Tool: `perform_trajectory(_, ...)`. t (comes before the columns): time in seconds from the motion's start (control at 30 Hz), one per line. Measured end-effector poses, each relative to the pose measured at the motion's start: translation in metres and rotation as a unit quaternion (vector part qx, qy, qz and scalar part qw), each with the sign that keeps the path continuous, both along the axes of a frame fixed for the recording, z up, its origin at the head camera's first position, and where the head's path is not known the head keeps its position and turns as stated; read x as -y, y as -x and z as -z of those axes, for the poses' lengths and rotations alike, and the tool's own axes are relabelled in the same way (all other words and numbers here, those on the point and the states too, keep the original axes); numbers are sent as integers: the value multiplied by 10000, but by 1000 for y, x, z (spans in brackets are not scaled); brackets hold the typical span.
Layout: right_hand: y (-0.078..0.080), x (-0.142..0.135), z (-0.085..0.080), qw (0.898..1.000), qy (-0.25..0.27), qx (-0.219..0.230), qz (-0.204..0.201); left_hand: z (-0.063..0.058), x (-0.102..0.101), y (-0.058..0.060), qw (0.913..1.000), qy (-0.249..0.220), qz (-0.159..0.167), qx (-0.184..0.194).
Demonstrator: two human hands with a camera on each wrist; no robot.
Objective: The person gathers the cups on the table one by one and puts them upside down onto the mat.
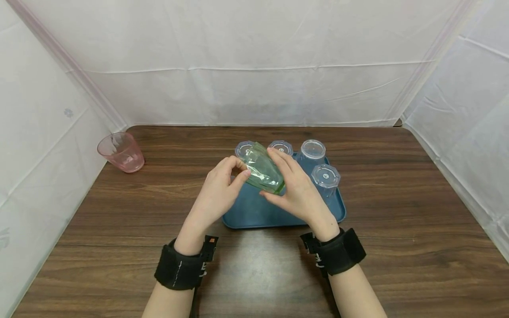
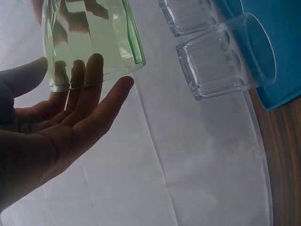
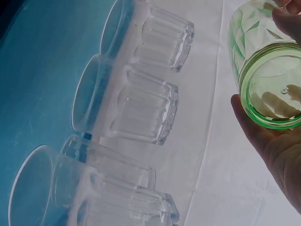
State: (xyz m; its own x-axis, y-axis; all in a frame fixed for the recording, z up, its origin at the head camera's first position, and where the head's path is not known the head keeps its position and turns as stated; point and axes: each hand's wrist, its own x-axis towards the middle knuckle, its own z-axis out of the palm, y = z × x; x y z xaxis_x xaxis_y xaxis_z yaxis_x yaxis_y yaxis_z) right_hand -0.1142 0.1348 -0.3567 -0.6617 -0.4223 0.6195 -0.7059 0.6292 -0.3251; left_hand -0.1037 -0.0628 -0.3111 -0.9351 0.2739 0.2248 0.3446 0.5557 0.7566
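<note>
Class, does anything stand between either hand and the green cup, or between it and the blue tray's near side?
Nothing visible does: the left hand and right hand hold the green cup; the clear cups stand toward the far and right sides of the blue tray.

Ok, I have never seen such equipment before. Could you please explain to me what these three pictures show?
No robot here: a person works bare-handed, with a black band on each wrist. The wide picture comes from a camera on the head; the two others come from cameras on the left and right wrists. On the brown table lies a blue tray, where four clear glasses stand upside down. A pink glass stands apart, at the far left. The left hand and the right hand together hold a tilted green glass in the air.
</note>
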Motion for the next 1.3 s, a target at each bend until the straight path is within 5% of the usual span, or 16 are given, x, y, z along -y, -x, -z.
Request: perform_trajectory(1.3,1,-10,-4,9994,-108,-169,268,-2,18,6,9960,141,-868,-176)
